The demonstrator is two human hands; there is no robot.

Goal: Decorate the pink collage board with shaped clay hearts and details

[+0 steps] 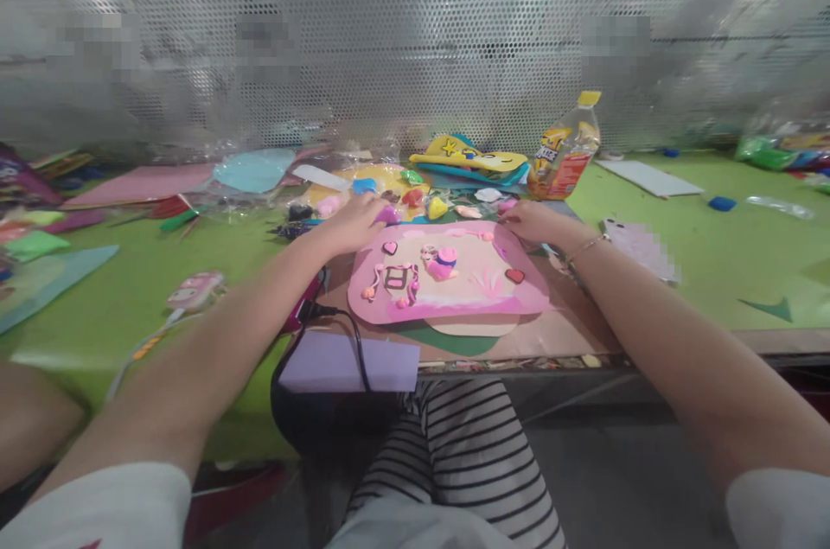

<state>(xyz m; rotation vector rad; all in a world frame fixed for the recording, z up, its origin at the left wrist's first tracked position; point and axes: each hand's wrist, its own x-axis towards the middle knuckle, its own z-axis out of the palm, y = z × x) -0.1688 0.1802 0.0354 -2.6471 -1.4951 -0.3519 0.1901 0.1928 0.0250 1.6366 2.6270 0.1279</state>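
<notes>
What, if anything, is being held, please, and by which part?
I cannot tell: the left hand and right hand are at the upper corners of the pink board, grips unclear.

Between the fingers of the left hand and right hand, a hand could pass above the pink board and its low raised figure. Beyond the fingers, coloured lumps and a tall bottle obstruct; nearer than the left fingers, a black cable loops.

Table: covered in green.
Brown board: laid at the near edge, beneath the pink board.
Right: phone, white sheet, blue lump placed.
</notes>
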